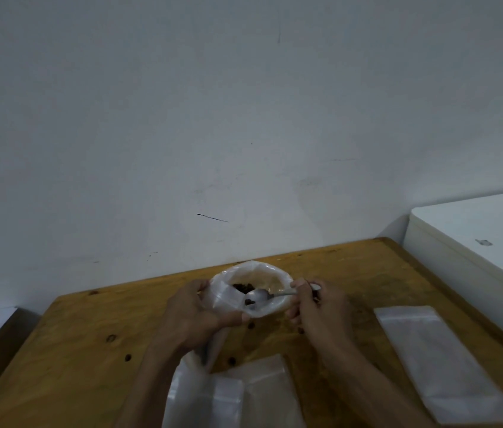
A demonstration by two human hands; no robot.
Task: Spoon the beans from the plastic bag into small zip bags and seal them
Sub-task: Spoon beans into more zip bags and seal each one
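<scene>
Two hands meet over the wooden table point(96, 350) in your head view. Your left hand point(190, 316) pinches a small zip bag point(228, 299) between thumb and fingers, holding its mouth against the big plastic bag point(275, 281). Your right hand point(316, 304), at three o'clock from that bag, grips the spoon point(259, 295) by its handle, bowl over the big bag's open mouth, a few dark beans point(243, 287) just beside it at ten o'clock. Empty zip bags lie flat: one stack point(447, 362) at four o'clock, more bags point(244, 393) at six o'clock between your forearms. Several loose beans point(251, 326) dot the table below the bag.
</scene>
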